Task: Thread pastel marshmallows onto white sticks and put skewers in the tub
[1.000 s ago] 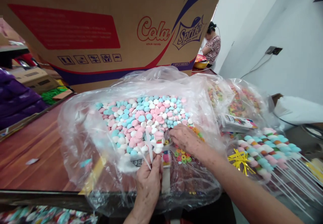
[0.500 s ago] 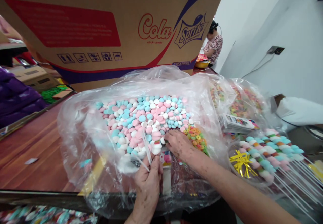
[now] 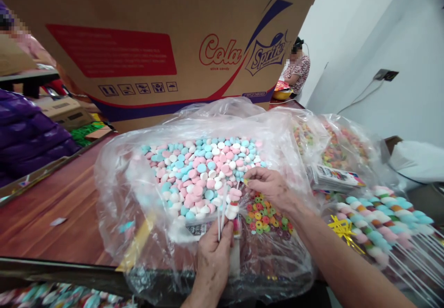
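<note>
My left hand (image 3: 214, 254) is closed round thin white sticks (image 3: 222, 205), with a few pink and white candies threaded at the top of one. My right hand (image 3: 271, 186) pinches a small candy piece just above the sticks' tips, over a heap of coloured ring candies (image 3: 264, 215). Both hands work inside a big clear plastic bag (image 3: 128, 183) holding a pile of pink, blue and white round candies (image 3: 201, 171). A printed label card (image 3: 197, 228) lies under the sticks.
A large Cola Sprite cardboard box (image 3: 145, 49) stands behind the bag on the brown table (image 3: 45, 215). Finished candy skewers (image 3: 378, 220) and a yellow bow (image 3: 342, 230) lie at right, with another bag of ring candies (image 3: 329, 146). A person (image 3: 297, 67) sits far back.
My right hand lifted from the ring candies up and right to above the stick tips, now pinching a piece. The left hand with the sticks shifted slightly right. The camera tilted.
</note>
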Available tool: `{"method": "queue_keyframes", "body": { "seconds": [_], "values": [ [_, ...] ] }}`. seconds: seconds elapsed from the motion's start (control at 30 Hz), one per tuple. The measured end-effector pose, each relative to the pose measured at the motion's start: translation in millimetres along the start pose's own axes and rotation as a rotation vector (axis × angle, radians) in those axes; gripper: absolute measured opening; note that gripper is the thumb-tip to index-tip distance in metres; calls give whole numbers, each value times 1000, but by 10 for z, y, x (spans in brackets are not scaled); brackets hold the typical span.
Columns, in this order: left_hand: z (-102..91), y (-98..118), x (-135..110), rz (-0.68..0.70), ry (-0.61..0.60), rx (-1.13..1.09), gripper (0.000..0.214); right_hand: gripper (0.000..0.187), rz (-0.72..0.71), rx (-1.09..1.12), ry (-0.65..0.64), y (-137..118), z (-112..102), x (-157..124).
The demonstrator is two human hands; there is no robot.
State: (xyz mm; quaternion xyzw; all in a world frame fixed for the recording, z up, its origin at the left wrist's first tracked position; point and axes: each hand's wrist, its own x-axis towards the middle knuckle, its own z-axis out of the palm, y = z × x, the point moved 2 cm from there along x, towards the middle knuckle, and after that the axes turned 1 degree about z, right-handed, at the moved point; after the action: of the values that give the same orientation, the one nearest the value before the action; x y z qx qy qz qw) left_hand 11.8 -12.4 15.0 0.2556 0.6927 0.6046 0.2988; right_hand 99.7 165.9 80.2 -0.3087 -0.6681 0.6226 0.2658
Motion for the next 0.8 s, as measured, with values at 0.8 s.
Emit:
{"method": "queue_keyframes", "body": {
  "seconds": [0.8],
  "values": [
    [-19,75,35,37,-131,152,33,20,-374,-428,-347,-173,-43,-128]
  ]
}}
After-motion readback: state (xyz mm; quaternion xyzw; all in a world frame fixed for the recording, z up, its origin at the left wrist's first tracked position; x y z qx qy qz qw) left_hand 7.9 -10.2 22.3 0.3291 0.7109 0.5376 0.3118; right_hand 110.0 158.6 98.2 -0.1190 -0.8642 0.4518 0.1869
